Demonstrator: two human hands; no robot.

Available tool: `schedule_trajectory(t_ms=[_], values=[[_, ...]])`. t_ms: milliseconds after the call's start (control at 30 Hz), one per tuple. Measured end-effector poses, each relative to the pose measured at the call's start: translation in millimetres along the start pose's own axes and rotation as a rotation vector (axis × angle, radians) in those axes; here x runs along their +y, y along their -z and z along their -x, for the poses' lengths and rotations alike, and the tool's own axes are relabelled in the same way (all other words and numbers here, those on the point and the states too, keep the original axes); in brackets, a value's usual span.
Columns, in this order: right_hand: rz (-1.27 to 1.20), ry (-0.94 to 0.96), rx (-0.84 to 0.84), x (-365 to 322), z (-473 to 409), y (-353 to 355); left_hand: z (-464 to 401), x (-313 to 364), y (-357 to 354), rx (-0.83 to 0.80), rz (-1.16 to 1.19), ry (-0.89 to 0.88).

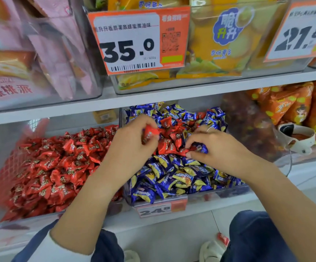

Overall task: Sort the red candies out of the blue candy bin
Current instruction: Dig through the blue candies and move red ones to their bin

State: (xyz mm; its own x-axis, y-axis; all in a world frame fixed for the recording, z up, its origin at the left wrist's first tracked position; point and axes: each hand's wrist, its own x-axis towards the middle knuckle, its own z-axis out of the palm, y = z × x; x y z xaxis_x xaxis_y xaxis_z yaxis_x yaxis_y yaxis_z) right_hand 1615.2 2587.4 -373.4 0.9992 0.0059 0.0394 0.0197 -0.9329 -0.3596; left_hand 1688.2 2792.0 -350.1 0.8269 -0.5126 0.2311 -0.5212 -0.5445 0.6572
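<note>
Left hand: raised over the left edge of the blue candy bin, fingers curled round a few red candies held in a small bunch
Right hand: low in the middle of the blue candy bin, thumb and fingertips pinching at a wrapper among the red candies there; a ring shows on one finger; whether it has a candy lifted cannot be told
Blue candy bin: clear plastic bin on the lower shelf, filled with blue and yellow wrapped candies
Red candies in the blue bin: a cluster lying on top of the blue ones, between the two hands and just behind them
Red candy bin: clear bin just left of the blue one, full of red wrapped candies
Price tag: on the front of the blue bin, reads 24.8
Upper shelf: clear bins of pink packets and yellow snack bags, with an orange tag reading 35.0
Floor: one red candy lies by the person's slipper
</note>
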Motion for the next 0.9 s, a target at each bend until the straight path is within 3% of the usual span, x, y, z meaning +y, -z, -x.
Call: schedule_trajectory(t_ms=[267,400,500,600,667,900], values=[[0.046,0.033,-0.034,-10,-4,-3,3,2,8,-0.001,-0.239,0.039],[-0.04,-0.027,0.128,-6,-9,-3,6,7,-13,-0.065,-0.48,-0.045],[-0.254,-0.155,0.24,-8,-13,0,2,6,-27,-0.102,-0.643,-0.054],[-0.636,-0.307,0.226,-11,-18,0,-3,4,-27,-0.136,-0.594,-0.042],[-0.75,-0.351,0.22,-11,-21,3,-3,3,-23,-0.112,-0.506,-0.037],[-0.332,-0.163,0.169,-11,-17,-1,-3,-2,0,0.008,-0.175,0.008]])
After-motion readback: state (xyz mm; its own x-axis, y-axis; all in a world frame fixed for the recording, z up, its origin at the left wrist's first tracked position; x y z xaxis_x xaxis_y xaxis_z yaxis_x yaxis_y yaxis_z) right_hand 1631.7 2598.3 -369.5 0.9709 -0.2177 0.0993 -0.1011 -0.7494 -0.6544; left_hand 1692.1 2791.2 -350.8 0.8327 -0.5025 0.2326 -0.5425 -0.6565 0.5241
